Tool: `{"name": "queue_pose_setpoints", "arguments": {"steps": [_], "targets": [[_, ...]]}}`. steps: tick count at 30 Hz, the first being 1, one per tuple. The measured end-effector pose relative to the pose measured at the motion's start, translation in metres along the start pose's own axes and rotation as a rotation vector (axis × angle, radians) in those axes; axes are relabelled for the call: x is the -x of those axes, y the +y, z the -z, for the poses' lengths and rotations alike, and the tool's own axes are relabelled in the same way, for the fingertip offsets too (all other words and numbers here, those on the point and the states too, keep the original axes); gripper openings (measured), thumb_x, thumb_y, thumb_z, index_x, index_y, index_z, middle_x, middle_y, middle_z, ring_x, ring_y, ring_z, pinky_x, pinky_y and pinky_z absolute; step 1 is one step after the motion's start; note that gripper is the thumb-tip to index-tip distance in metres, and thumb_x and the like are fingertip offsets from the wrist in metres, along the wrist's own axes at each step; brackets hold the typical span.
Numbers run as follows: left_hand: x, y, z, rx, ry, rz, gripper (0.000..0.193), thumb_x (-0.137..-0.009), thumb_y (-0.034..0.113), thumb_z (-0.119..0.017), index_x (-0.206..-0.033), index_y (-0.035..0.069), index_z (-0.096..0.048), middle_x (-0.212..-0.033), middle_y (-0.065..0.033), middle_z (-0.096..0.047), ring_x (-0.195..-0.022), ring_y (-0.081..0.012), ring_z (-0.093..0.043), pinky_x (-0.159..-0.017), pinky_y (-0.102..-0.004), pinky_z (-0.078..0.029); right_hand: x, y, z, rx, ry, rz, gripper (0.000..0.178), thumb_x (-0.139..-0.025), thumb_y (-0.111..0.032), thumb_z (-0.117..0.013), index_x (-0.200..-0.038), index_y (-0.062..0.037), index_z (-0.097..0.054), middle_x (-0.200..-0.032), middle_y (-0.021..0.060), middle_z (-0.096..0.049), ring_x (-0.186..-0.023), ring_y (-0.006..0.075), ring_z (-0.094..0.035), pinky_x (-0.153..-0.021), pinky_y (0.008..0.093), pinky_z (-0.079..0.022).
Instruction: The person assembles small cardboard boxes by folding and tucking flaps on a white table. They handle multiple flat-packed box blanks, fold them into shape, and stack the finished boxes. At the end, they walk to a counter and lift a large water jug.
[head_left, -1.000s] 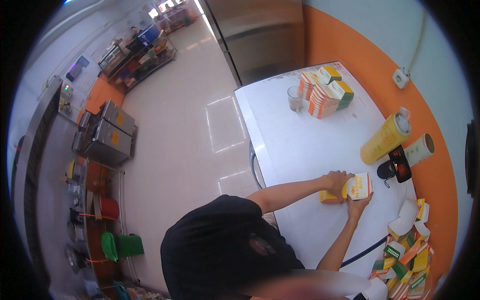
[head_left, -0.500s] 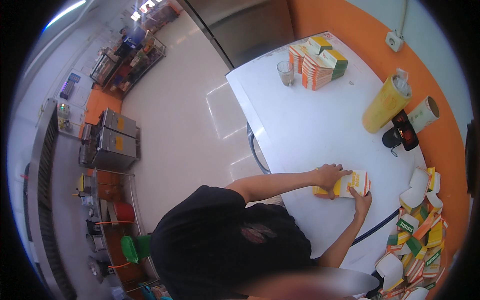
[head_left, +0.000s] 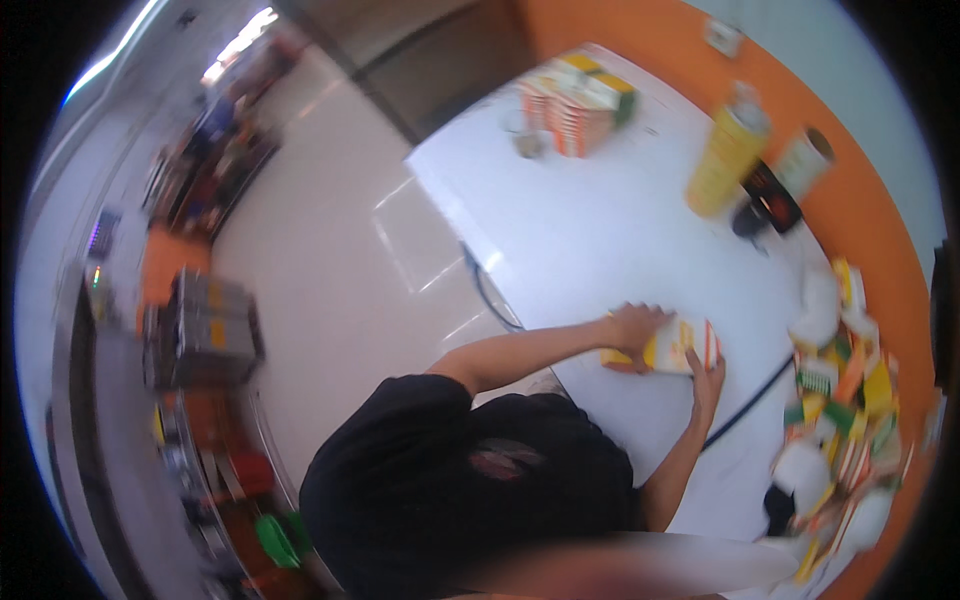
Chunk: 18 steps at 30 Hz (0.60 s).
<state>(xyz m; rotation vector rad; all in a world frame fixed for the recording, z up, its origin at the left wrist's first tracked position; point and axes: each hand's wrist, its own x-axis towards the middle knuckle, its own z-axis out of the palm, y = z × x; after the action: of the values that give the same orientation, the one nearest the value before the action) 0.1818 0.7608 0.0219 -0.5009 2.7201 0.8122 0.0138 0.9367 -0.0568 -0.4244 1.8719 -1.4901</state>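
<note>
A yellow and white food carton with orange stripes at its right end lies flat on the white table close to my body. From its left side my left hand grips it, fingers over the far edge and thumb nearer me. At the striped end, my right hand holds the near right corner, thumb on top. The undersides of the fingers are hidden, and motion blurs the picture a little.
Several stacked cartons stand at the table's far end beside a glass. A yellow cylinder, a white roll and a black device stand along the orange wall. A heap of loose cartons fills the right side; a dark cable runs nearby.
The whole view has swung, so the table and things on it sit farther left and higher in the picture. Both hands keep their hold on the carton.
</note>
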Motion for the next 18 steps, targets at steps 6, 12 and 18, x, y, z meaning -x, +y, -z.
{"name": "queue_pose_setpoints", "arguments": {"steps": [6, 12, 18], "targets": [[0.002, 0.004, -0.010, -0.084, 0.000, 0.020, 0.126, -0.062, 0.057, -0.088, -0.158, 0.002, -0.027, -0.137, -0.0198, -0.054, -0.123, -0.0398, -0.058, -0.101, -0.0478, -0.051, -0.009, -0.041, -0.011, 0.370, 0.058, -0.088, 0.074, -0.090, -0.061, -0.066, -0.123, 0.0052, -0.069, -0.117, 0.0259, -0.071, -0.113, 0.0362, -0.068, -0.098, 0.0413, -0.051], [0.003, 0.011, -0.002, -0.113, -0.069, 0.056, 0.129, -0.064, 0.063, -0.085, -0.158, -0.002, -0.025, -0.137, -0.0208, -0.053, -0.121, -0.0391, -0.059, -0.098, -0.0464, -0.054, -0.031, -0.062, -0.023, 0.748, 0.225, -0.241, 0.096, -0.088, -0.082, -0.048, -0.107, 0.0083, -0.071, -0.100, 0.0265, -0.073, -0.104, 0.0414, -0.070, -0.094, 0.0462, -0.052], [0.002, 0.017, -0.002, -0.122, -0.068, 0.076, 0.127, -0.064, 0.064, -0.085, -0.155, -0.004, -0.028, -0.136, -0.0223, -0.052, -0.120, -0.0400, -0.059, -0.097, -0.0469, -0.054, -0.029, -0.064, -0.026, 0.742, 0.158, -0.187, 0.096, -0.087, -0.084, -0.047, -0.106, 0.0077, -0.070, -0.100, 0.0260, -0.073, -0.101, 0.0394, -0.070, -0.092, 0.0466, -0.053]]}}
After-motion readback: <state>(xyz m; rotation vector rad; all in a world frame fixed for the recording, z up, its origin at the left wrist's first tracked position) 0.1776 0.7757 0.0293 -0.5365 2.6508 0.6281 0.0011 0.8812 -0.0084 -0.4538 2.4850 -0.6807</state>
